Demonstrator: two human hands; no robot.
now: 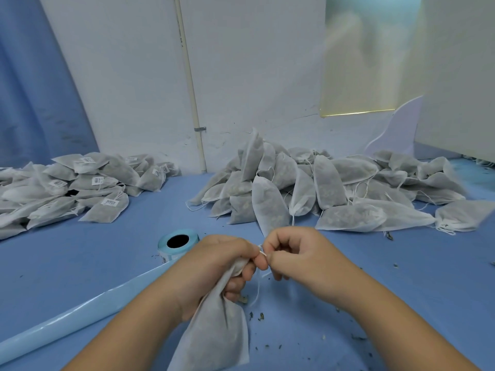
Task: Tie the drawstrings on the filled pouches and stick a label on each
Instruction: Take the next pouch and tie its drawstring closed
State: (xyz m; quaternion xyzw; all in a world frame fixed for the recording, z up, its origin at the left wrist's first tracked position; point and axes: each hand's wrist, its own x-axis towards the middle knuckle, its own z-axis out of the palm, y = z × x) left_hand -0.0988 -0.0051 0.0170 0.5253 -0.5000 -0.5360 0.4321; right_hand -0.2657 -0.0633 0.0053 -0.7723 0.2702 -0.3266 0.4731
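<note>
Head view: fingers [247, 267] of my left hand [214, 263] clamp the pouch [214, 338] neck over the bench [401, 263], those of my right hand [297, 253] pinch its drawstring [258, 286]; if I tug unevenly, I reckon the knot slips.

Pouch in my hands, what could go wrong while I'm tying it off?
The left hand grips the pouch at its neck, and crumbs of filling already lie on the table below, so more could spill before the knot closes. The right hand pinches a thin drawstring; a hard pull might snap it. The label roll sits just beyond the left hand and could get knocked.
</note>
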